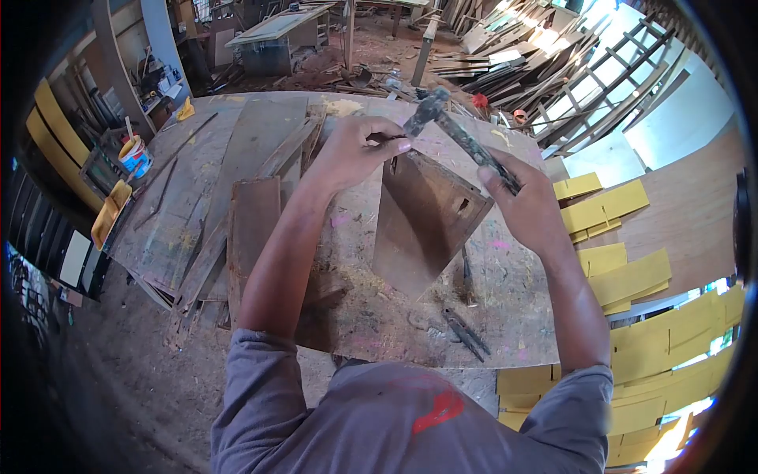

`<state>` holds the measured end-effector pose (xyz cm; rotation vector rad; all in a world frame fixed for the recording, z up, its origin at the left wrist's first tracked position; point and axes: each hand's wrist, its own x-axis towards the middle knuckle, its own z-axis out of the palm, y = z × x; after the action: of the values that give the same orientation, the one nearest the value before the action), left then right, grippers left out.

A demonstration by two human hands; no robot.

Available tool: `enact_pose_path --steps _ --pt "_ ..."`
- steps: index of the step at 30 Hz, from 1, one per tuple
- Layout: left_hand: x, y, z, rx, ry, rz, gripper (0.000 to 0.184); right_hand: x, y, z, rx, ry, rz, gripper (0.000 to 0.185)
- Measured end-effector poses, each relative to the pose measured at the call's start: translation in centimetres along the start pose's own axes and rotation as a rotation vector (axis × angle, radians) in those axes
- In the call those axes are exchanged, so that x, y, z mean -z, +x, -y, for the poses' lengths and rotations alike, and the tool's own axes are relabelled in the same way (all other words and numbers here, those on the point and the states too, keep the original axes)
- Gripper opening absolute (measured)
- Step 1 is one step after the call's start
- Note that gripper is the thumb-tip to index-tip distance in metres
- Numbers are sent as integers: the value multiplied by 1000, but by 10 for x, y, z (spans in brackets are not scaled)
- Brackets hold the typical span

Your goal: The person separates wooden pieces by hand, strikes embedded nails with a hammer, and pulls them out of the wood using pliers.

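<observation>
My right hand [523, 196] is closed around the handle of a hammer [466, 141]. The hammer's head is raised close to the fingertips of my left hand [355, 152]. That hand pinches at the top corner of a brown wooden panel [418, 225], and whatever lies between its thumb and finger is too small to make out. The panel stands tilted on the worktable [347, 253], with a small cut-out near its right corner. Below it lie dark pliers [466, 335] and a thin long tool [467, 276], partly hidden by the panel.
Boards [257, 213] lie on the table's left part. A paint bucket [135, 157] and a yellow tray [110, 215] are at its left edge. Yellow panels [624, 276] lie to the right. Scrap wood [513, 55] is heaped behind.
</observation>
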<state>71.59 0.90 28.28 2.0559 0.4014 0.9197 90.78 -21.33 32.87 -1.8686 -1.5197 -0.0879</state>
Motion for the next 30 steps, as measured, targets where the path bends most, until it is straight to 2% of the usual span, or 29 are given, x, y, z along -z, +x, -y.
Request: enact_pose_path --steps 3,5,8,11,14,17,20,23,26,29,30 --pt "-11 -2 6 -37 -48 -75 19 2 4 6 -208 -24 169 42" --pt "-18 -4 2 -77 3 -168 19 -5 7 -7 -154 27 159 43" --pt "-13 4 -8 -136 -401 -629 21 -5 11 -10 -122 45 147 45" --pt "16 4 -29 -178 -327 -599 19 0 9 -11 -138 24 178 45" --pt "8 -14 -18 -216 71 -511 14 -2 8 -13 -89 71 155 45" --pt "-19 -34 12 -212 -28 -400 19 -1 6 -9 -69 71 128 44" --pt "-39 -48 33 -391 263 -395 22 1 6 -4 -115 46 168 43" --pt "-56 -51 43 -356 183 -457 22 0 10 -13 -121 28 191 43" --pt "-58 -46 46 -491 339 -492 16 -3 8 -12 -88 74 155 43" --pt "-50 -42 42 -542 410 -431 17 -5 8 -15 -45 92 109 43" --pt "-47 -43 41 -508 451 -337 18 -5 8 -16 -32 90 97 43"
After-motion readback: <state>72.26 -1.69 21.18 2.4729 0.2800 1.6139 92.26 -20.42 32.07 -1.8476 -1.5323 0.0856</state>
